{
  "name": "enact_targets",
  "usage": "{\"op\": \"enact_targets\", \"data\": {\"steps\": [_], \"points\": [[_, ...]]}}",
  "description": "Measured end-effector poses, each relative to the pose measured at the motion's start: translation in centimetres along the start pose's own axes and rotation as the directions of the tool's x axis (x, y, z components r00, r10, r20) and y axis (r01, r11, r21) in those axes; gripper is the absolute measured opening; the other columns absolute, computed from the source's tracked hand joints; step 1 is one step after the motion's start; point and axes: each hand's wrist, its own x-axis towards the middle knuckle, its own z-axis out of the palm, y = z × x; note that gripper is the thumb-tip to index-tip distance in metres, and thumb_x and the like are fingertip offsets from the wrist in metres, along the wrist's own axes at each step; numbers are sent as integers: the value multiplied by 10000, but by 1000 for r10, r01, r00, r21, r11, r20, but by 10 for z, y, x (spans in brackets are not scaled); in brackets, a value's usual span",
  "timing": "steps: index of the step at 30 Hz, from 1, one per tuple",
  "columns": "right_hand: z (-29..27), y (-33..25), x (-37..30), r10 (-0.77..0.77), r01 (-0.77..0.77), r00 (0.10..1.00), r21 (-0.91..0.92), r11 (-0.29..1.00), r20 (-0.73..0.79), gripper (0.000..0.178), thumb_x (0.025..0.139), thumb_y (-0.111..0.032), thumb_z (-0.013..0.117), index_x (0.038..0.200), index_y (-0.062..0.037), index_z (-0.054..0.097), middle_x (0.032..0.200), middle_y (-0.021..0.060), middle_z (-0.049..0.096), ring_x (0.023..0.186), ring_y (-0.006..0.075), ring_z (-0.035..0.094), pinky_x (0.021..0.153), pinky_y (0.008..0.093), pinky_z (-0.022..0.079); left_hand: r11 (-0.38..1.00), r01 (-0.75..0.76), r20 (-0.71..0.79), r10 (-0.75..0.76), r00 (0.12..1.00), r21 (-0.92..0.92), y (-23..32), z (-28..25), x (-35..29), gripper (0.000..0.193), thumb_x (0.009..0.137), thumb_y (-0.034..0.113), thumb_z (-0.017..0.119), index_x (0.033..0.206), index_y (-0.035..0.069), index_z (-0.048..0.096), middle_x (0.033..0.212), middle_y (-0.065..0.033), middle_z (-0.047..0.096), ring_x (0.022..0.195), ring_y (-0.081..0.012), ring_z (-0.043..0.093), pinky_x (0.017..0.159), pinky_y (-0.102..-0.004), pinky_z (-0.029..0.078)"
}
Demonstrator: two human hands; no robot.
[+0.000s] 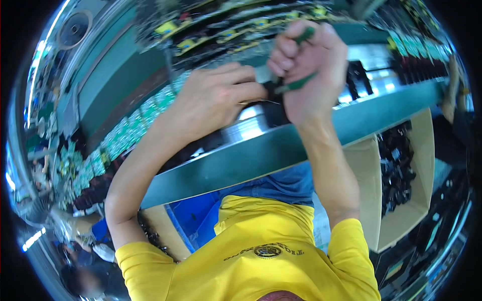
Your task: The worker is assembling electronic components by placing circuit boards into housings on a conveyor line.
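My right hand [316, 65] is closed around a pair of green-handled pliers [302, 83], palm turned up and slightly blurred. The tips of the pliers point left and meet a small black part [271, 91]. That part is pinched in the fingers of my left hand [216, 98], whose back faces up. Both hands are raised over the bench [226, 160], close together. The exact kind of the black part cannot be made out, and its left end is hidden by my fingers.
Rows of green circuit boards [133, 123] run along the bench at left, with more boards [416, 46] at right. A cardboard box [371, 175] of black parts stands at right, beside a blue bin [193, 220] at lower left. Yellow-and-black pieces [226, 36] line the far side. Another person [93, 271] is at lower left.
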Motion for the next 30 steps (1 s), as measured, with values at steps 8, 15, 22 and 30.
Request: {"op": "enact_targets", "data": {"steps": [8, 15, 22, 30], "points": [[2, -15, -8, -27, 33, 999, -177, 984, 38, 374, 1209, -371, 461, 891, -176, 448, 776, -39, 427, 668, 92, 342, 593, 292, 282, 996, -22, -128, 33, 991, 89, 1, 21, 5, 115, 928, 148, 773, 1034, 192, 784, 1054, 25, 692, 939, -204, 712, 703, -360, 553], [44, -39, -26, -169, 111, 980, -432, 895, -100, 231, 1149, -209, 615, 1235, -45, 753, 994, 55, 638, 812, 149, 539, 724, 293, 434, 980, 201, 30, -201, 979, -7, 26, -10, 2, 80, 1016, 118, 752, 1093, 107, 773, 1091, -39, 718, 923, -281, 712, 765, -380, 571], [14, -80, -91, -23, 288, 953, -930, -230, 301, 283, 925, -109, 897, 1208, -121, 895, 1161, 61, 673, 983, 224, 623, 892, 369, 527, 952, 284, -109, -296, 949, -118, 34, 3, 6, 106, 999, 84, 820, 1102, 62, 810, 1149, -27, 767, 969, -243, 723, 837, -345, 577], [-1, -60, -107, -47, 260, 946, -842, -473, 319, 215, 890, -193, 959, 1102, -177, 927, 1235, 50, 655, 1024, 247, 626, 918, 380, 534, 931, 333, -142, -354, 924, -150, 40, 12, 14, 96, 981, 72, 857, 1073, 43, 858, 1162, -5, 787, 1039, -212, 719, 913, -329, 564]]}}
